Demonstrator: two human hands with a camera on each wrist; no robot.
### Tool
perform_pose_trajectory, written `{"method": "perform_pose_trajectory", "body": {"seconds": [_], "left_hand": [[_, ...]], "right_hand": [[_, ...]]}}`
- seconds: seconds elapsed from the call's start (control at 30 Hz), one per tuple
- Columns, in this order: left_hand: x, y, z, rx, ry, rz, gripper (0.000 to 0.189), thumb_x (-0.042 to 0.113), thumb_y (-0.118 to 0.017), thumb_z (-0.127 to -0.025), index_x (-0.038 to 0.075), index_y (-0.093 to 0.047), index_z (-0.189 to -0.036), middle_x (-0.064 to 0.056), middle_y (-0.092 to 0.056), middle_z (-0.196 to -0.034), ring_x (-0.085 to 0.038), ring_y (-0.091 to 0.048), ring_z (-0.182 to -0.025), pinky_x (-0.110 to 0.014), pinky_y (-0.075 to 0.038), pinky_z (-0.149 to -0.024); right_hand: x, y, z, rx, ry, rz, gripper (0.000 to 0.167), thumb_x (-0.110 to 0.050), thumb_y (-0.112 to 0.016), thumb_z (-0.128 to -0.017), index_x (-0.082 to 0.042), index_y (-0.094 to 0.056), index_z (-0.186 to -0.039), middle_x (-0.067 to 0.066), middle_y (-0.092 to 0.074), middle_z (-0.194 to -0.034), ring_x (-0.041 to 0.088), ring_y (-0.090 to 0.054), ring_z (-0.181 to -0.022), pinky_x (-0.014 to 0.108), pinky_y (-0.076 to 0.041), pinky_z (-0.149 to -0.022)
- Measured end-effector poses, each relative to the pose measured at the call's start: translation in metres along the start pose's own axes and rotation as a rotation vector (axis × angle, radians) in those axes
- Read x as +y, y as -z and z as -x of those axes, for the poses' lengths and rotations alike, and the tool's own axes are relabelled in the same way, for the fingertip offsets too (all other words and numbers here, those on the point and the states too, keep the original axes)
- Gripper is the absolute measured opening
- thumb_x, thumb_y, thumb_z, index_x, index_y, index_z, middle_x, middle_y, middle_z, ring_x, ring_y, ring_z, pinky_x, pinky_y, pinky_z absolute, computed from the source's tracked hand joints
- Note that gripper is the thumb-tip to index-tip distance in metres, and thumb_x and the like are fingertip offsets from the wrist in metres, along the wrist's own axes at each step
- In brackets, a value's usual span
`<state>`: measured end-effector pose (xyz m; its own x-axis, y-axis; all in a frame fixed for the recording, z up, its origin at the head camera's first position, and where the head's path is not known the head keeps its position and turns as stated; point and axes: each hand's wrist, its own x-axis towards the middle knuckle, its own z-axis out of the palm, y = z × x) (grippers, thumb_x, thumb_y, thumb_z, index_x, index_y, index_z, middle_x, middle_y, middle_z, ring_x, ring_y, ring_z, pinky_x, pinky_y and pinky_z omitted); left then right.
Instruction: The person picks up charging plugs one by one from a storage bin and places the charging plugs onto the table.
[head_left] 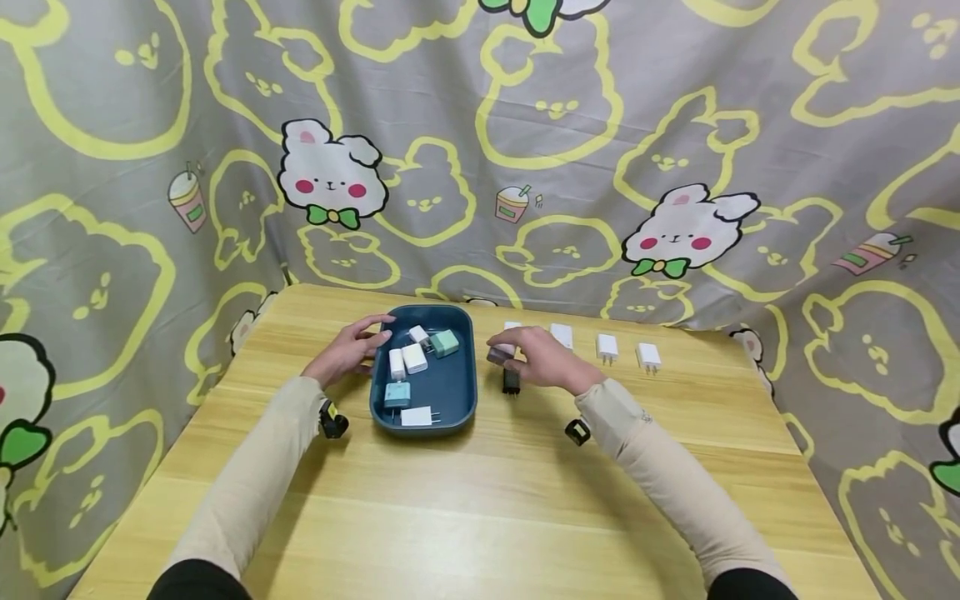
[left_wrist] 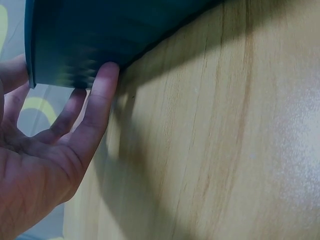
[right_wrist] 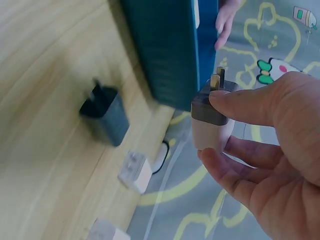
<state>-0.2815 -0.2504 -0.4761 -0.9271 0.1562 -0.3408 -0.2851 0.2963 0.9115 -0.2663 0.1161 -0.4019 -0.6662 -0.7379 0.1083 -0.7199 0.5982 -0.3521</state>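
Note:
My right hand (head_left: 546, 357) pinches a two-tone charger plug (right_wrist: 212, 122), dark at the prong end and pale on the body, between thumb and fingertips. Its two metal prongs point up in the right wrist view. Just right of the dark blue plastic bin (head_left: 423, 427), the plug hangs over the table near a black charger (head_left: 512, 382). My left hand (head_left: 347, 348) holds the bin at its left rim, with fingers against the outer wall in the left wrist view. Inside lie several chargers, among them a green one (head_left: 445, 343), a light blue one (head_left: 397, 394) and a white one (head_left: 417, 417).
White chargers stand in a row along the table's back right, including one (head_left: 561, 335) behind my right hand and two more, a middle one (head_left: 607, 347) and an end one (head_left: 648, 357). A patterned curtain (head_left: 450, 167) surrounds the wooden table (head_left: 450, 517).

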Motion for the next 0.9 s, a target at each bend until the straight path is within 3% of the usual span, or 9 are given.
{"method": "perform_pose_trajectory", "body": {"seconds": [0.27, 0.5, 0.9], "left_hand": [[-0.001, 0.0, 0.0, -0.004, -0.006, 0.005, 0.05, 0.042, -0.051, -0.106, 0.034, -0.039, -0.154, -0.021, -0.043, -0.15, -0.021, -0.066, -0.105, -0.035, -0.058, -0.078], [-0.001, -0.002, -0.002, -0.008, 0.002, 0.016, 0.049, 0.04, -0.05, -0.106, 0.034, -0.04, -0.154, -0.021, -0.043, -0.15, -0.017, -0.067, -0.1, -0.035, -0.058, -0.078], [0.0, 0.0, 0.002, -0.006, -0.004, -0.008, 0.051, 0.041, -0.05, -0.106, 0.036, -0.037, -0.155, -0.022, -0.042, -0.151, -0.023, -0.066, -0.103, -0.035, -0.059, -0.077]], "right_hand": [[0.016, 0.001, 0.015, -0.032, -0.08, -0.009, 0.04, 0.001, -0.067, -0.092, -0.004, -0.066, -0.132, 0.013, -0.071, -0.13, 0.028, -0.07, -0.109, 0.044, -0.055, -0.091], [0.031, -0.005, 0.031, -0.056, -0.123, -0.008, 0.04, 0.003, -0.068, -0.091, -0.001, -0.066, -0.131, 0.017, -0.071, -0.128, 0.034, -0.068, -0.117, 0.051, -0.055, -0.099], [0.048, -0.011, 0.049, -0.064, -0.144, -0.013, 0.041, 0.003, -0.069, -0.089, 0.0, -0.067, -0.13, 0.019, -0.072, -0.123, 0.035, -0.07, -0.111, 0.052, -0.055, -0.098]]}}
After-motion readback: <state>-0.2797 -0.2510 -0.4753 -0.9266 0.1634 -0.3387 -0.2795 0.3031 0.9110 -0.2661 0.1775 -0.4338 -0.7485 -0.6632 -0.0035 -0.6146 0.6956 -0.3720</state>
